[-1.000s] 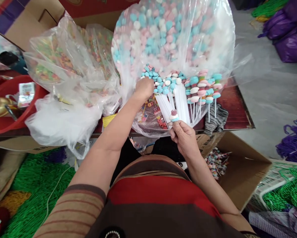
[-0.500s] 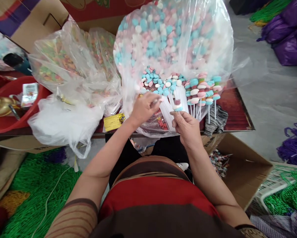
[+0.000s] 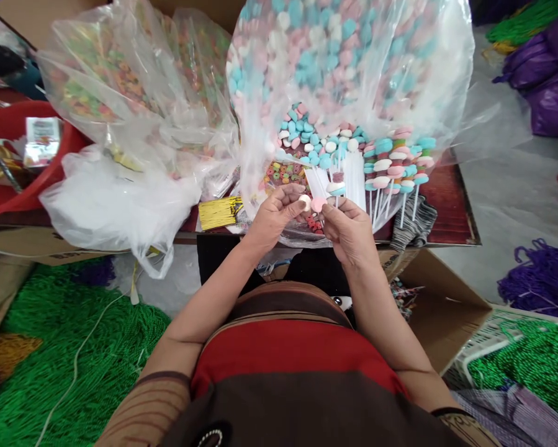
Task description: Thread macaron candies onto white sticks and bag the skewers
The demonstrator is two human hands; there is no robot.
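Note:
Between the thumb and fingers of my left hand (image 3: 279, 214) is a white marshmallow (image 3: 305, 202). My right hand (image 3: 353, 233) pinches a pink marshmallow (image 3: 318, 204) just beside it. A candy skewer (image 3: 336, 187), with a blue-and-white marshmallow and a dark red sugared piece on a white stick, rises from the same hand. White sticks (image 3: 354, 180) lie behind it. Loose marshmallows (image 3: 313, 146) spill from a large clear bag (image 3: 353, 68). Small coloured candy rings (image 3: 285, 176) lie beyond my left hand, and red rings (image 3: 314, 225) show between the hands.
Finished-looking marshmallow skewers (image 3: 400, 162) stand at the right, by a grey knitted glove (image 3: 413, 223). Left are a yellow bundle of ties (image 3: 218, 213), a white plastic bag (image 3: 120, 205) and a red basin (image 3: 71, 152). An open cardboard box (image 3: 450, 310) stands below the table's right edge.
My left hand has moved right and nearer, up to my right hand, and a white marshmallow now shows in it. A pink marshmallow now shows in my right fingers. The view has shifted.

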